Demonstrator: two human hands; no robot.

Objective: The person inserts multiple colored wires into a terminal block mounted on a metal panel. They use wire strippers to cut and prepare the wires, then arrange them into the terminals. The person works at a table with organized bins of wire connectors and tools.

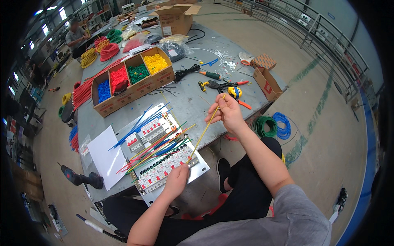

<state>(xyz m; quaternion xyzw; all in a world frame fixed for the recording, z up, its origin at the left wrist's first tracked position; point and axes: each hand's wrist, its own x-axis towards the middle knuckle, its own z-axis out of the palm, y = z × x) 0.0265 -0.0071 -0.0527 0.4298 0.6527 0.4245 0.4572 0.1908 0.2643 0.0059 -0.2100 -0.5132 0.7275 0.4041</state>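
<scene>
Over here the right hand (227, 112) is pinching the upper end of a thin yellow wire (205, 132) between its fingertips, and the wire is slanting down from it to the left hand (177, 180), whose thumb and fingers are grasping the lower end. Just beside the left hand, a row of breakers (161, 174) is sitting on a metal plate (202, 165); whether the fingers are touching it, I can't tell. Beyond that hand, loose coloured wires (158, 148) are lying across the plate, and a white sheet (106, 156) is resting on the desk (189, 107) to its left. Just past the right hand, a yellow tape measure (234, 92) is lying near a green-handled screwdriver (210, 75), while a divided cardboard box (137, 93) is standing farther off to its left
</scene>
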